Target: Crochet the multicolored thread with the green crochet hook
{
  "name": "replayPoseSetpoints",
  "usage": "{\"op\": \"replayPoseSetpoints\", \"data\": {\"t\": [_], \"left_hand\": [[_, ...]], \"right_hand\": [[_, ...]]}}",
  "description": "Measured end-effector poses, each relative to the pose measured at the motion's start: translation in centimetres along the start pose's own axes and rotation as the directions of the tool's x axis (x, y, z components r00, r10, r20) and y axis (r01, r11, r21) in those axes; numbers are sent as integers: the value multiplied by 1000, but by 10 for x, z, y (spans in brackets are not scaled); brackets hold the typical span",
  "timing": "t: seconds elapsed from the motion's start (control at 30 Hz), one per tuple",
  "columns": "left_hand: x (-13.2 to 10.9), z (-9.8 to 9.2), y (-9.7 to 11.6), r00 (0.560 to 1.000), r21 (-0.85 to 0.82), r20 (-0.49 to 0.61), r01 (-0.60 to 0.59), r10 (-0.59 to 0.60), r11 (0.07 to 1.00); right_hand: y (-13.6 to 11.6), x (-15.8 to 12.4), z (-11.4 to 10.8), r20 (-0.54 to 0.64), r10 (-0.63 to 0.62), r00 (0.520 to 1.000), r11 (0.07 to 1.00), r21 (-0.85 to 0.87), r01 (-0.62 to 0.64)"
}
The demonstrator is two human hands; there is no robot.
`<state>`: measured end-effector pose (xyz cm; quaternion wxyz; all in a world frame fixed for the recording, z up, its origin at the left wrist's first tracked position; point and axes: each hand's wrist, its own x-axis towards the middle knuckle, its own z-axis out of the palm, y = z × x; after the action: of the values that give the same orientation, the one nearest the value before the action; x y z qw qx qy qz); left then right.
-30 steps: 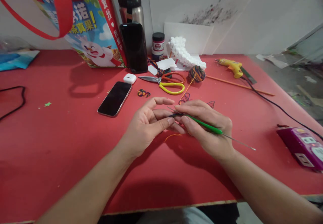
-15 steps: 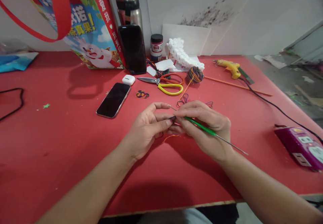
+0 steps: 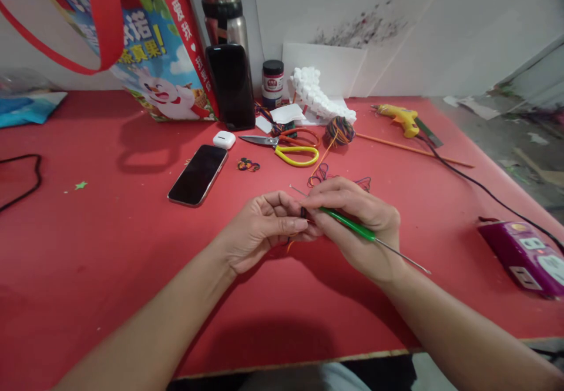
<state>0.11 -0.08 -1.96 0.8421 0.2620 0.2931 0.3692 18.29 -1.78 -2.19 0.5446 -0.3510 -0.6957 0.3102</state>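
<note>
Between the fingers of my right hand [image 3: 356,214] lies a crochet hook [image 3: 348,222] with a green handle, its thin metal tip pointing up and left. My left hand [image 3: 268,226] pinches a small dark piece of yarn work [image 3: 303,212] between thumb and fingers, close to the right fingertips. Much of that piece is hidden by the fingers. Loose yarn strands [image 3: 321,173] run behind the hands to a multicoloured yarn ball [image 3: 340,131]. A short orange yarn end [image 3: 289,246] hangs below my left fingers.
Scissors [image 3: 296,154] with orange and yellow handles lie beyond the hands. A phone [image 3: 198,175], a white earbud case [image 3: 224,139] and a small crocheted piece [image 3: 248,164] are to the left. A glue gun [image 3: 399,117] and a purple power box [image 3: 526,256] sit on the right.
My left index finger has curled down away from the hook's tip, which now stands free. The dark yarn piece has turned in the fingers; my right hand has barely moved.
</note>
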Motion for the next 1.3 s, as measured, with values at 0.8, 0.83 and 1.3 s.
{"op": "replayPoseSetpoints", "data": {"t": [0.8, 0.83, 1.3], "left_hand": [[3, -6, -4, 999, -88, 45, 16, -12, 996], [3, -6, -4, 999, -97, 43, 13, -9, 995], [3, -8, -13, 980, 11, 121, -161, 158, 987]], "right_hand": [[4, 0, 1, -53, 21, 998, 998, -51, -24], [4, 0, 1, -55, 24, 998, 998, -49, -27], [2, 0, 1, -131, 35, 991, 994, -102, -48]]}}
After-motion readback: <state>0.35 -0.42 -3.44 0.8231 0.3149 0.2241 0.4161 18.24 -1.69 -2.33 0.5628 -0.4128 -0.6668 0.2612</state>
